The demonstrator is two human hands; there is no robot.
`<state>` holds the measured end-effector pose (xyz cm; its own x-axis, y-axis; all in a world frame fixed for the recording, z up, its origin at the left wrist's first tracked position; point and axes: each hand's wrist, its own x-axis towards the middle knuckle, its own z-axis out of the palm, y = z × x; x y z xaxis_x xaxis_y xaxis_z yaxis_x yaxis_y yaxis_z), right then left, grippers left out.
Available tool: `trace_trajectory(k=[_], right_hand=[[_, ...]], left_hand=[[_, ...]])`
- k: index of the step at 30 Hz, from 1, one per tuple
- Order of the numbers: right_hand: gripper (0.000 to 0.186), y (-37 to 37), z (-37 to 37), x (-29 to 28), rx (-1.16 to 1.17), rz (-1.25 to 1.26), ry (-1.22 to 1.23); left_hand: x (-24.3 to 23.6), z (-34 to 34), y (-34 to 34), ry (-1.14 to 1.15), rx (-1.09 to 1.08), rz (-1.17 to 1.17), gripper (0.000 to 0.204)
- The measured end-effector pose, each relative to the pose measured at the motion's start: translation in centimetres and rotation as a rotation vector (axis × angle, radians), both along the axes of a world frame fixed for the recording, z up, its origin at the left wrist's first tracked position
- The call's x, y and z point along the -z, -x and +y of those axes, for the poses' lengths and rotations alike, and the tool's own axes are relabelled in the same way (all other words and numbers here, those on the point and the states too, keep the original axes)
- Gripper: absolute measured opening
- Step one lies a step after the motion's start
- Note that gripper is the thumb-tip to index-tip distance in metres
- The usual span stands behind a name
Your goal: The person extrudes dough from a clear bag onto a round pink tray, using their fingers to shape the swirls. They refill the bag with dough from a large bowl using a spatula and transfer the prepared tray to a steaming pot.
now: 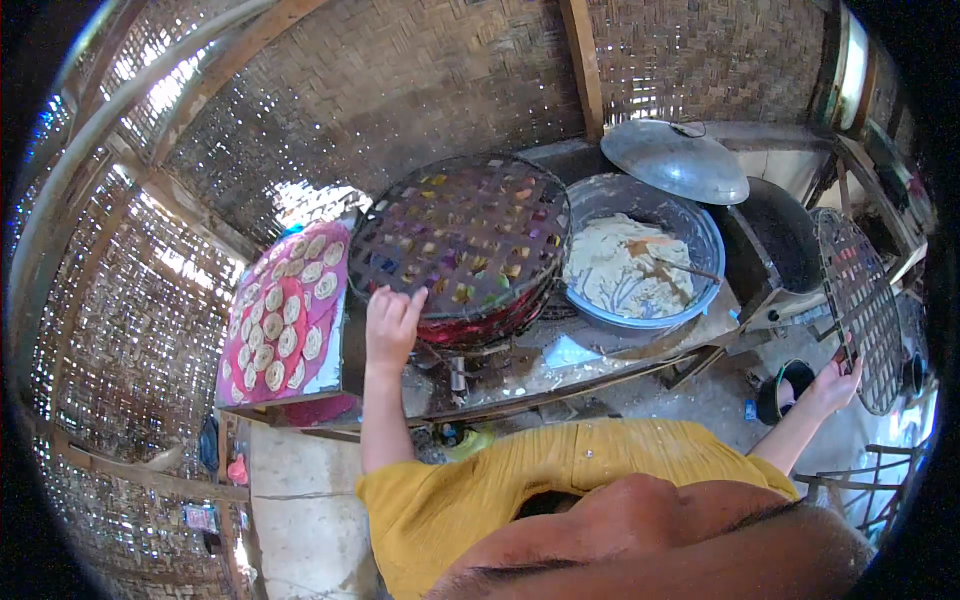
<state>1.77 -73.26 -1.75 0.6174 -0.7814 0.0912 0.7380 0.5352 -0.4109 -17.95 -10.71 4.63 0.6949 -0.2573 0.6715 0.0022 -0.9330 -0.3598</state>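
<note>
My left hand (392,322) rests on the near rim of a round dark wire grid (462,235) with small coloured scraps caught in its mesh; the grid lies on top of a red round stack. Far out to the right, my right hand (835,383) grips the lower edge of a second round wire grid (862,300), held upright and off the table. A large blue basin (712,240) of pale batter with a wooden stirrer in it stands just right of the stacked grid.
A pink tray (335,300) of round pale dough discs leans at the table's left end. A metal lid (676,158) tilts over a dark wok (780,230) at the back right. Woven bamboo walls close in behind and left. A dark bucket (783,385) stands on the floor.
</note>
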Motion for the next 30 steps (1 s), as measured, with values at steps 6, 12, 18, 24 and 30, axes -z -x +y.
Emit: trace_trajectory(k=[6,12,18,24,30], right_hand=[[0.032,-1.3,0.2,-1.3,0.096,0.011,0.055],[0.033,-1.7,-0.6,-1.5,0.081,0.103,0.043],[0.033,-2.2,-6.4,3.6,-0.046,0.183,-0.026],[0.034,-1.5,-14.4,10.4,0.021,0.163,0.017],[0.036,-1.0,-13.2,6.9,0.096,0.279,0.024]], left_hand=[[-6.6,-0.7,-3.9,0.033,0.035,-0.175,0.033],[-10.8,-0.1,-12.2,0.104,0.053,-0.297,0.031],[-9.8,1.0,-25.9,0.135,-0.03,-0.182,0.02],[-7.3,-2.7,-33.2,0.504,-0.485,0.365,0.082],[-3.6,-3.2,-31.1,0.419,-0.447,0.963,0.103]])
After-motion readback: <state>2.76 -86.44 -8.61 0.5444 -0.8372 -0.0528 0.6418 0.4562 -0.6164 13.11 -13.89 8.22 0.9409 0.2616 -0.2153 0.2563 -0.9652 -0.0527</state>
